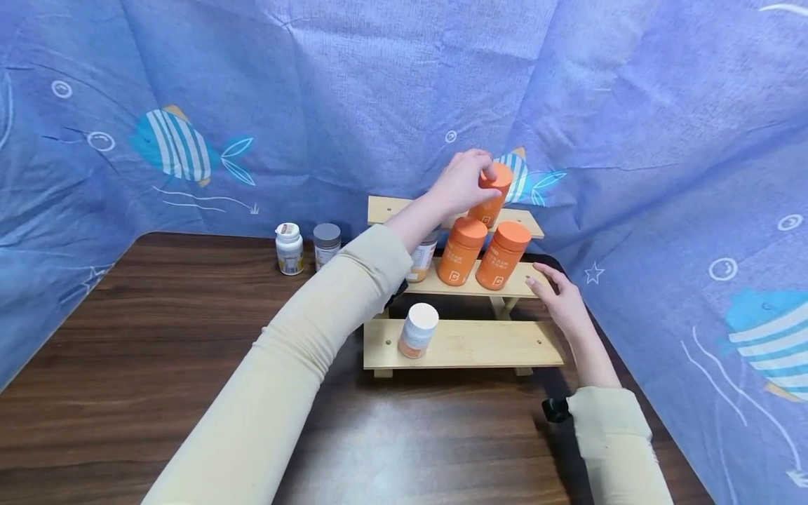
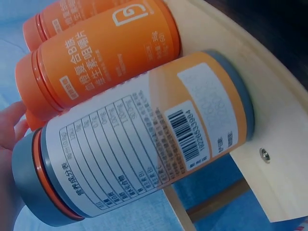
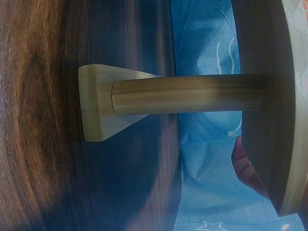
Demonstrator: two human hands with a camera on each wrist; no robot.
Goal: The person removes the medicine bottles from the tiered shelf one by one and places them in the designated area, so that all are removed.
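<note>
Head view: your left hand [image 1: 463, 184] curls its thumb and fingers round the upper part of an orange cylindrical bottle with an orange lid [image 1: 489, 210], at the top tier of a pale wooden three-tier rack [image 1: 489, 344]; other bottles hide its base. Your right hand [image 1: 564, 301] is at the right end of the middle tier, thumb and fingers loosely parted with no bottle between them; you cannot tell how firmly they touch the board.

On that middle tier stand two matching orange bottles [image 1: 463, 252] and, to their left, a white-and-orange bottle with a grey lid [image 2: 144, 139]. A small white bottle with a white lid [image 1: 419, 330] stands toward the left of the bottom tier, apart from your hands.
</note>
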